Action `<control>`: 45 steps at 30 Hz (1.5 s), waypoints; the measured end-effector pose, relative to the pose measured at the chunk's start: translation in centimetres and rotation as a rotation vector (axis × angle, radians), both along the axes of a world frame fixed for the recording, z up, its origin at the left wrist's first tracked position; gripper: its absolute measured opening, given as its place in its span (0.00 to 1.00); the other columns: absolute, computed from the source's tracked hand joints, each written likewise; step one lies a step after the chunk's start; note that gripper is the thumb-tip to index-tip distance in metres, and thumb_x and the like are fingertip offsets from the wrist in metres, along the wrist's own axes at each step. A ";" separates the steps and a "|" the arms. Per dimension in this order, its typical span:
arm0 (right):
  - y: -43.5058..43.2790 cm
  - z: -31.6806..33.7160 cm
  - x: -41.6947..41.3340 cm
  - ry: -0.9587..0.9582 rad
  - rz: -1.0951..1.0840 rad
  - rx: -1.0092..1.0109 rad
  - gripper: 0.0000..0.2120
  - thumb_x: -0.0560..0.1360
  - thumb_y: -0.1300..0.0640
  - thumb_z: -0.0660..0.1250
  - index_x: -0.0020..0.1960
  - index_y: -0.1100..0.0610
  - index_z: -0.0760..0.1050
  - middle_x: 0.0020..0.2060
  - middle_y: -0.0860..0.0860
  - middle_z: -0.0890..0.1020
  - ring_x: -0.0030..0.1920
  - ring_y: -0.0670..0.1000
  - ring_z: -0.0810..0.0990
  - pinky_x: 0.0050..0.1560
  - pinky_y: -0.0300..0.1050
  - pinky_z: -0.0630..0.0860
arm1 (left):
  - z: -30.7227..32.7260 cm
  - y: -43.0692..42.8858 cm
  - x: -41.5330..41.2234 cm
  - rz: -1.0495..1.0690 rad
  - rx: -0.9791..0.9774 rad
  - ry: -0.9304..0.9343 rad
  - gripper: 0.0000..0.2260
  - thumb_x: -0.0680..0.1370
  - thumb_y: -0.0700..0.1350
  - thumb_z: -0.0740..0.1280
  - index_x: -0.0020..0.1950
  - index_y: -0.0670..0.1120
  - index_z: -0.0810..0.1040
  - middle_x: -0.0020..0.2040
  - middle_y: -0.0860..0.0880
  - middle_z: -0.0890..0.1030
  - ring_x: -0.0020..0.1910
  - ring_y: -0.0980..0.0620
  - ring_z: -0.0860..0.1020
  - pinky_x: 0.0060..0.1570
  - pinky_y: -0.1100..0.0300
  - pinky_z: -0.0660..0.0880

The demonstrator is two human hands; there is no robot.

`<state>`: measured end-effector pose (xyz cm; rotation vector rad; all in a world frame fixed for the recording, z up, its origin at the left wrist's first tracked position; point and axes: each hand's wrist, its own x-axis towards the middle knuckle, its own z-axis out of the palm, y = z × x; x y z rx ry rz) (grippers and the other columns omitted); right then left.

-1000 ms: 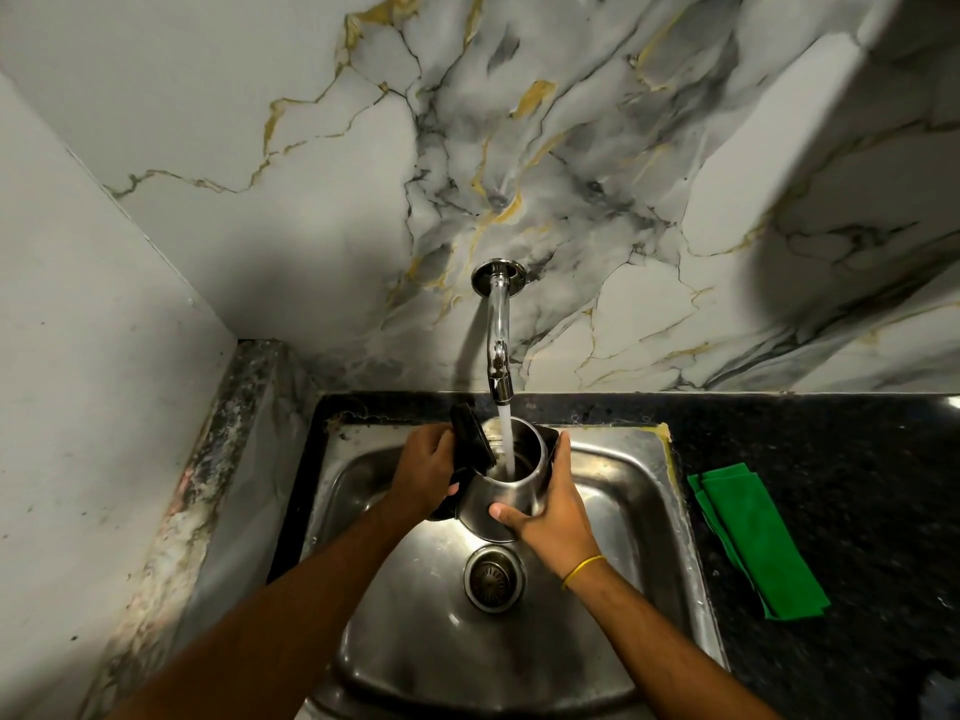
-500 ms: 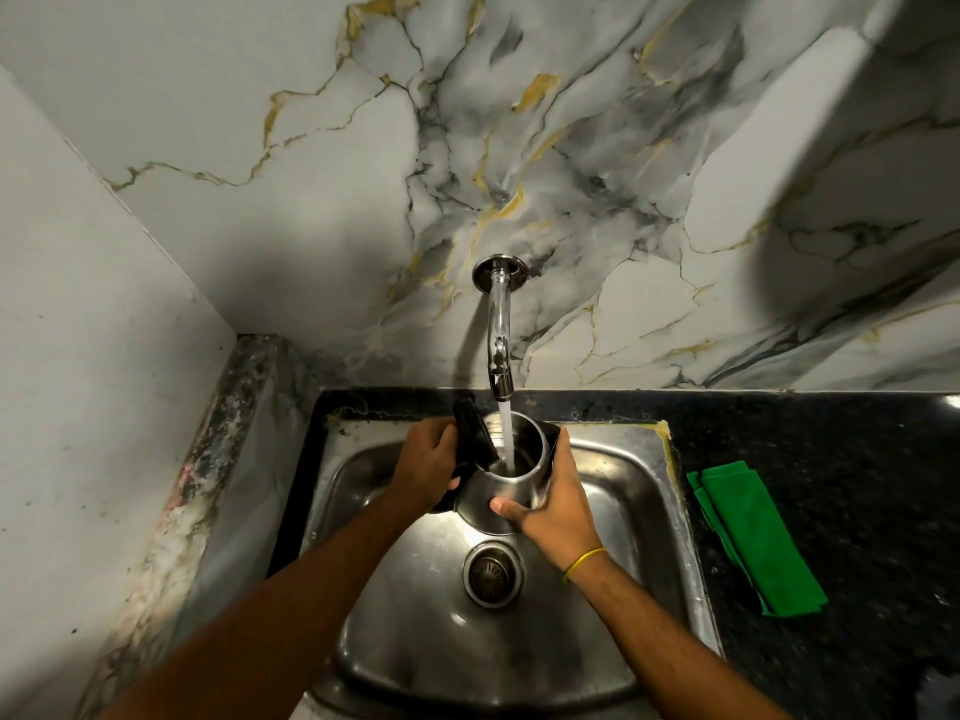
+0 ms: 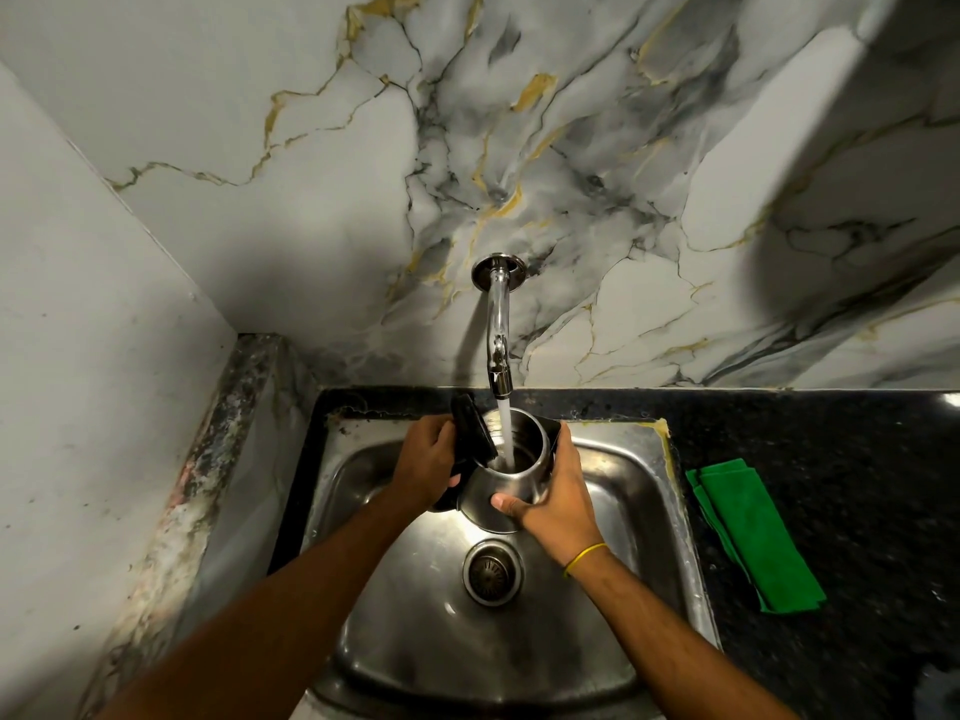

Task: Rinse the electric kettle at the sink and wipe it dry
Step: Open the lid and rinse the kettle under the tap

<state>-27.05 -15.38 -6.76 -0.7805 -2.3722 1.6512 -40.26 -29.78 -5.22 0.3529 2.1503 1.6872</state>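
A stainless steel electric kettle [image 3: 511, 480] with a black handle and an open black lid is held upright over the steel sink [image 3: 639, 491], under the tap [image 3: 497, 335]. Water runs from the tap straight into the kettle's mouth. My left hand [image 3: 423, 467] grips the black handle on the kettle's left side. My right hand [image 3: 558, 498] wraps around the kettle's right side, thumb across the front of the body. A folded green cloth [image 3: 753, 537] lies on the dark counter to the right of the sink.
The sink's drain [image 3: 491, 571] sits just below the kettle. A black speckled counter [image 3: 857, 459] runs to the right. A marble-patterned wall rises behind the tap, and a plain wall with a stone ledge [image 3: 208, 459] closes the left side.
The hands and kettle hold nearly the same place under the running water; the view has shifted slightly.
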 end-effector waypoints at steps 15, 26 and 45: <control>0.0 0.5 -0.4 -0.045 0.013 -0.005 0.57 0.60 0.58 0.86 0.80 0.49 0.57 0.70 0.45 0.72 0.68 0.44 0.73 0.66 0.31 0.69 | 0.6 0.4 0.2 0.032 -0.049 -0.051 0.18 0.77 0.51 0.57 0.31 0.57 0.79 0.28 0.56 0.79 0.34 0.51 0.76 0.36 0.53 0.71; 0.1 0.5 -0.5 -0.084 -0.014 0.015 0.60 0.56 0.49 0.86 0.80 0.50 0.58 0.72 0.48 0.73 0.72 0.50 0.74 0.74 0.55 0.74 | -0.5 0.5 -0.8 -0.022 -0.055 0.027 0.19 0.78 0.55 0.57 0.29 0.49 0.71 0.24 0.48 0.71 0.23 0.47 0.68 0.29 0.50 0.66; 0.1 0.0 -0.3 -0.035 0.010 -0.006 0.58 0.60 0.59 0.86 0.79 0.43 0.55 0.68 0.42 0.69 0.68 0.42 0.69 0.59 0.19 0.61 | -0.3 0.3 0.1 0.023 -0.062 0.006 0.19 0.80 0.49 0.57 0.31 0.51 0.75 0.26 0.52 0.76 0.25 0.51 0.74 0.26 0.58 0.66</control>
